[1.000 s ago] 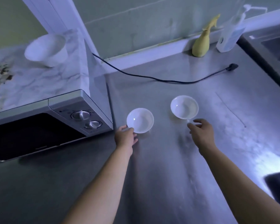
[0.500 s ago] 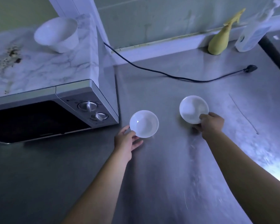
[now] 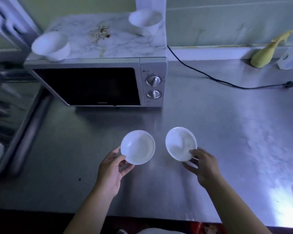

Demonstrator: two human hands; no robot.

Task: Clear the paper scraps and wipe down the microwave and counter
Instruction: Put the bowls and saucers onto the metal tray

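Now we hold a small white dish in each hand, both out in front of the microwave's (image 3: 88, 86) right end. Our left hand (image 3: 111, 168) pinches the left dish (image 3: 139, 147) at its near-left rim, thumb on the edge and fingers curled beneath. Our right hand (image 3: 205, 166) clamps the near rim of the right dish (image 3: 180, 142), which sits tilted. Each dish lies beyond its fingers, toward the microwave, and the left hand is the nearer one to it. We see no paper scraps. What needs wiping, we judge, is the brown stain (image 3: 101, 32) on top of the microwave, between two white bowls (image 3: 52, 45), and the counter (image 3: 227, 132) in front. With both hands full, the dishes probably have to go somewhere first.
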